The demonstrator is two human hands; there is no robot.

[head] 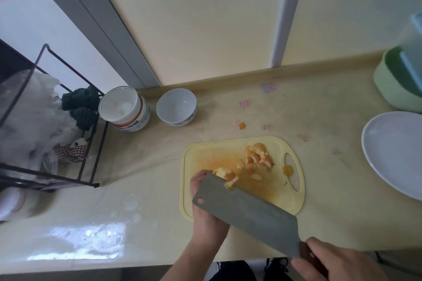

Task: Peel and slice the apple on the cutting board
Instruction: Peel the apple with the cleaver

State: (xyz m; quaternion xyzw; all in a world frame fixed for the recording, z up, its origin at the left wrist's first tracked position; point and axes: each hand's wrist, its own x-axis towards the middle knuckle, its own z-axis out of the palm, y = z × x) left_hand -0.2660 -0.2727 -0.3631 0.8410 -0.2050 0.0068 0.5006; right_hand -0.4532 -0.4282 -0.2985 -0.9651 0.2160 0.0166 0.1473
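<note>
1. The left hand (205, 191) holds the remaining apple piece (225, 174) over the near-left part of the cutting board (205, 153). Its fingers curl round the fruit from the left and below, though the blade hides most of them. Judging by the pose, the fruit is kept lifted or tilted so the edge can work along its surface.

2. The right hand (335, 262) grips the handle of the cleaver (246, 210), fingers wrapped round it at the lower right. The broad blade runs up and leftward from that hand and crosses over the left hand, with its far end touching the apple piece. A strip of peel or flesh seems to hang at the blade's edge, which suggests paring or trimming rather than a straight chop.

3. A heap of cut apple pieces (258, 159) lies on the board beyond and to the right of the left hand, near the board's handle hole. It likely sits there to keep finished pieces out of the blade's path.

4. The board lies on the counter (137, 189) directly ahead of both hands, so juice and scraps stay on it.

5. A white plate (392, 155) rests on the counter well to the right of the right hand, plausibly waiting for the slices. Two bowls (175, 107) stand far beyond the left hand.

6. Judgement: much of the slicing is done and one piece remains in hand.
</note>
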